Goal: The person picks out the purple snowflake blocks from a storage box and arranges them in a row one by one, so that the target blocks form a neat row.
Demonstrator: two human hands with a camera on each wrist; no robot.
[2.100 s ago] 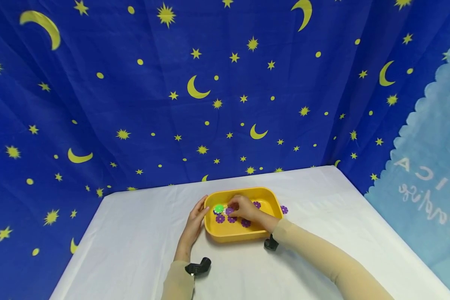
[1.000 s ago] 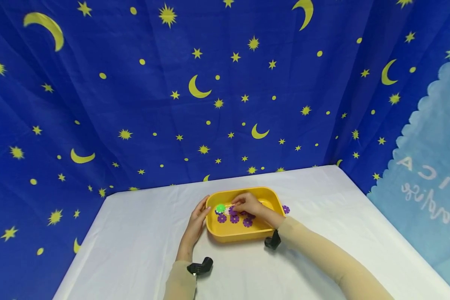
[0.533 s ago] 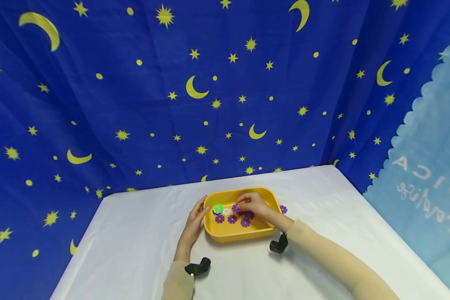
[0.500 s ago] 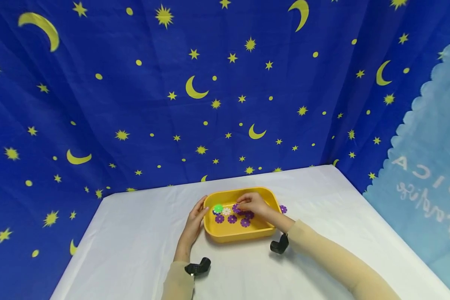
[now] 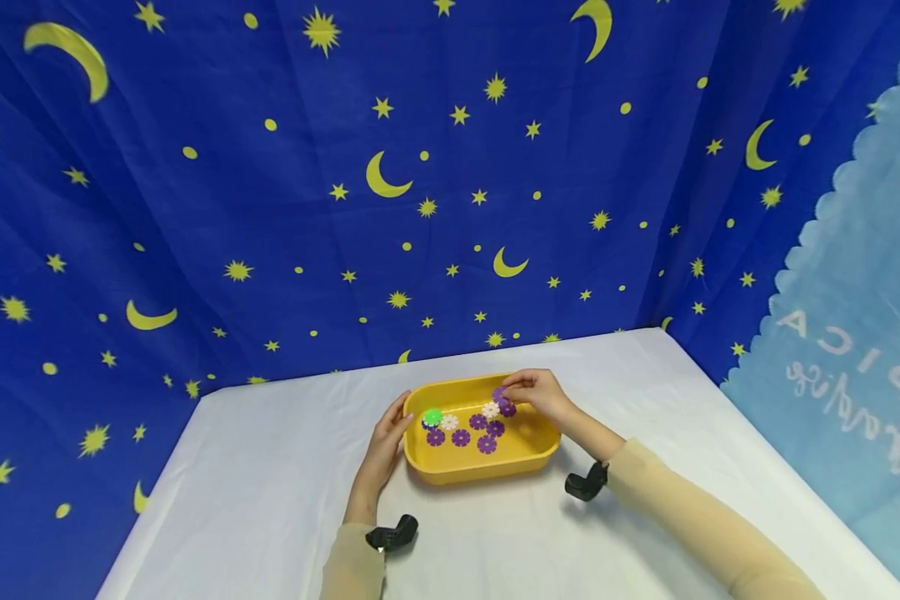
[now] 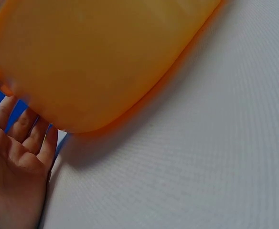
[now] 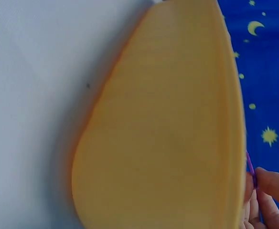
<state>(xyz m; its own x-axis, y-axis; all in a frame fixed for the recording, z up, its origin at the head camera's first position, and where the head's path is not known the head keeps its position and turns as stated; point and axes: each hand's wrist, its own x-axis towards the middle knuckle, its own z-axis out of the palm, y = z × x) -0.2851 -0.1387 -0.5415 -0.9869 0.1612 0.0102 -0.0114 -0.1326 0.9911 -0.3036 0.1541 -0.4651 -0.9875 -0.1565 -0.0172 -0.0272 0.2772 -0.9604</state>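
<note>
Over the yellow tray (image 5: 450, 471) — purple flower piece (image 5: 500, 395) pinched in right hand (image 5: 536, 392)

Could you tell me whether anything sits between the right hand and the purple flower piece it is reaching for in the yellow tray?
Nothing visible does: the right hand already pinches the purple flower piece above the yellow tray.

Colours and patterns, table scene with tray.

Tray (image 5: 480, 467), lower centre of the head view: plain yellow-orange, no pattern. Flower pieces (image 5: 461, 437) in it: mostly purple, two white (image 5: 490, 409), one bright green (image 5: 432, 417). Piece (image 5: 501, 394) pinched by the right hand (image 5: 537, 392): purple. Table cover (image 5: 255, 467): plain white. Backdrop (image 5: 270, 208), upper frame: deep blue with yellow stars, crescent moons and dots. Panel (image 5: 855, 333) at right edge: pale blue, scalloped border, faint white lettering. Sleeves (image 5: 690, 525): beige. Wrist mounts (image 5: 587, 483): black.
</note>
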